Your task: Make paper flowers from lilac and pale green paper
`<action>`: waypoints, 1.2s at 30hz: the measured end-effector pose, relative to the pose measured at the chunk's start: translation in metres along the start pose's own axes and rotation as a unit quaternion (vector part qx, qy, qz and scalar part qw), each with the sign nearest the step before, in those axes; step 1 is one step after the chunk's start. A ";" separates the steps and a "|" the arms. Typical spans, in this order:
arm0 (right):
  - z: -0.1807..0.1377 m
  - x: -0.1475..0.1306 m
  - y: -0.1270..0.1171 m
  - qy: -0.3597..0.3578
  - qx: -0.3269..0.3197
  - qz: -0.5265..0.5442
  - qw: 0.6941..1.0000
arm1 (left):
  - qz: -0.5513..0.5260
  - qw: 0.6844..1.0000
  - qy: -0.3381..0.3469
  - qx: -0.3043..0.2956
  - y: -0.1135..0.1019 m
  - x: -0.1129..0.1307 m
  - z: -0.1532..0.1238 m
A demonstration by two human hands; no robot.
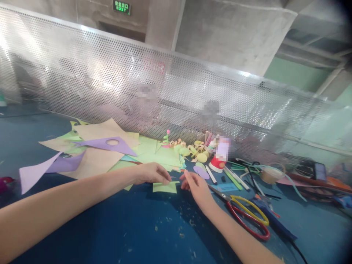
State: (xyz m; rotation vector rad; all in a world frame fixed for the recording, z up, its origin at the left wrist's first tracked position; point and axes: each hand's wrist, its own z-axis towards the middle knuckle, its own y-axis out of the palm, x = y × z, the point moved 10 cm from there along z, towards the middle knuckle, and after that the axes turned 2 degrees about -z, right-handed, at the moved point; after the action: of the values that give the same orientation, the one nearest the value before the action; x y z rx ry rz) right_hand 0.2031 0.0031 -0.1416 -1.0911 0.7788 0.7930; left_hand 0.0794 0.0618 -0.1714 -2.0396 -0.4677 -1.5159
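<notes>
My left hand (154,173) is closed, its fingertips pinching the upper edge of a small light green piece of paper (165,187) just over the blue table. To the right of that paper, my right hand (196,186) has its fingers curled with the thumb near the index finger. Whatever those fingers may hold is too small or blurred to make out. Beside the right wrist lie scissors (249,216) with one yellow and one red handle loop. Purple and green paper ovals (201,172) lie just beyond the right hand.
Coloured paper sheets (96,161) overlap at the left. Paper curls and cutouts (189,148) lie behind the hands, next to a red cup (217,164). Markers (233,178), a blue glue gun (275,218) and a tape roll (272,174) are at right. A perforated metal screen (115,84) borders the back.
</notes>
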 end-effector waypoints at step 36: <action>0.000 0.001 0.015 0.025 -0.081 0.033 0.996 | -0.067 0.998 -0.009 -0.022 0.000 -0.003 0.003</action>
State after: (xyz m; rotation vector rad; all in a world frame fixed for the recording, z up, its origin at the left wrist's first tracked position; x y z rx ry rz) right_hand 0.1906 0.0072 -0.1499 -1.2398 0.8077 0.9003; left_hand 0.0811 0.0640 -0.1751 -2.0929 -0.5922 -1.6003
